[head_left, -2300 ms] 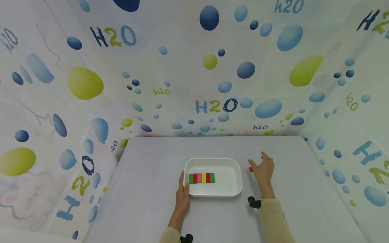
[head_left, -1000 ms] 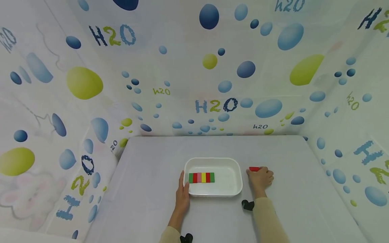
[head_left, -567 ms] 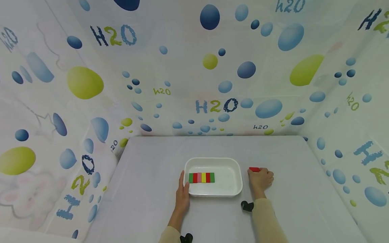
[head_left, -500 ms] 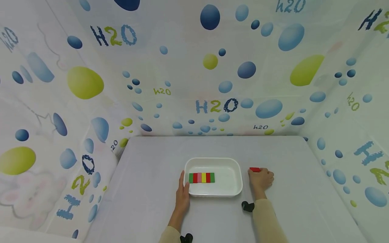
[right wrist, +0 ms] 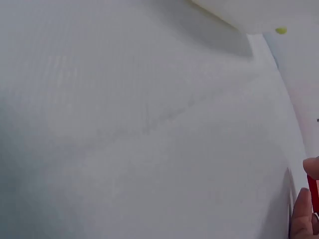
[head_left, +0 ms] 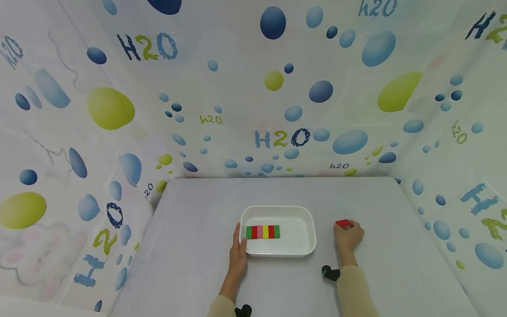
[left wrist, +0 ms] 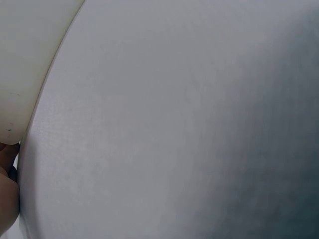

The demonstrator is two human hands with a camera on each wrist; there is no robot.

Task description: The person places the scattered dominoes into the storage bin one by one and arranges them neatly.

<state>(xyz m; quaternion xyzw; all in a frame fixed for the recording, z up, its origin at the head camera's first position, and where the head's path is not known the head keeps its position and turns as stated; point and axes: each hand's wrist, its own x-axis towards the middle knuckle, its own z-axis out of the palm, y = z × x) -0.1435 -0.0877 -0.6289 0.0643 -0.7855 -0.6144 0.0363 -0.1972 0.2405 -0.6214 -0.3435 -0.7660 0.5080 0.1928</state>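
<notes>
In the head view my left hand (head_left: 238, 255) holds a white tray (head_left: 298, 254) by its left end, fingers along the outer side and thumb at the near corner of the rim. Inside the tray, several small blocks (head_left: 265, 232) in green, red, pink and yellow lie side by side in a row. Right of the tray, my right hand (head_left: 349, 237) pinches a red block (head_left: 341, 223) between thumb and fingers. A sliver of this red block (right wrist: 313, 193) shows at the right edge of the right wrist view, between thumb and fingers.
Everything stands on a table with a pale cover (head_left: 198, 211). Around it hang white sheets (head_left: 237, 88) printed with blue and green drops and lettering. A black strap piece (head_left: 330, 273) sits at my right wrist, another black piece (head_left: 243, 311) at my left.
My right hand came down with open fingers, took hold of the red block and has moved slightly right with it, tilting it. The left hand and tray have stayed put.
</notes>
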